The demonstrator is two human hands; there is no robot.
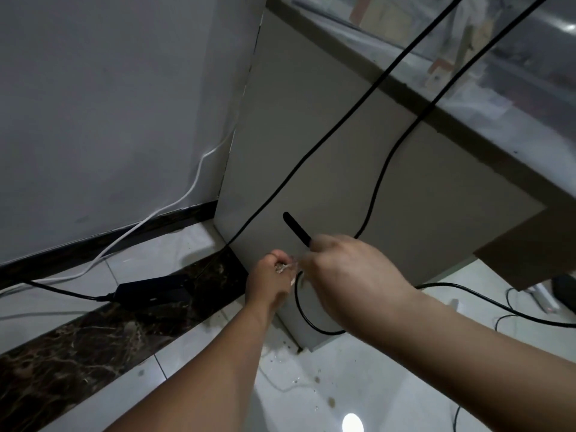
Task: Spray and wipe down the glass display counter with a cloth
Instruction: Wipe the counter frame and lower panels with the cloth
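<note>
- two hands meet low at the grey side panel [327, 135]; the glass display counter [514, 88] top lies upper right.
- left hand [271, 275] curls round a small silvery thing [283, 267].
- right hand [349, 275] grips a slim black stick [296, 229].

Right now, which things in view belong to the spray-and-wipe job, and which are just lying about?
Job: glass display counter; left hand, gripping a shiny scrap; right hand, at a black bar. No spray or cloth in view.
Lying about: black cables; white cable; power adapter; floor crumbs.
</note>
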